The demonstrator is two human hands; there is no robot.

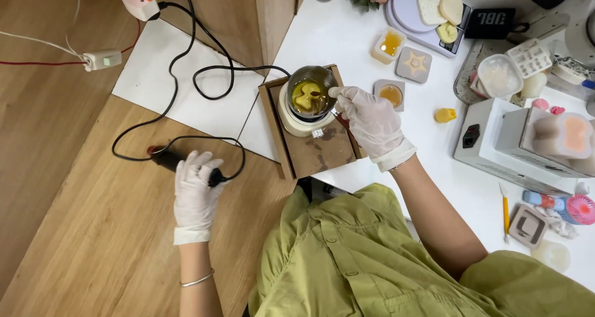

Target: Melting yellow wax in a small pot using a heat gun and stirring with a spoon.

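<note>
Gloved right hand (372, 123) hiding stirrer in metal pot (312, 92), left hand (195, 190) covering black switch (168, 160)

Star mould (414, 63) (beside round scale (414, 10))

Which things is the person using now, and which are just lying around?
In use:
left hand on the black inline switch
right hand stirring the melting pot on its warmer

Lying about:
star mould
yellow pencil
pink fan

This looks like a small home craft workshop for casting wax or soap. A white table (347, 38) carries a metal melting pot (312, 89) on a warmer, silicone moulds (414, 64), a digital scale (409, 10) with cast pieces, and scattered finished shapes. A wooden floor (74, 230) with trailing power cords (180, 63) lies beside it.
</note>
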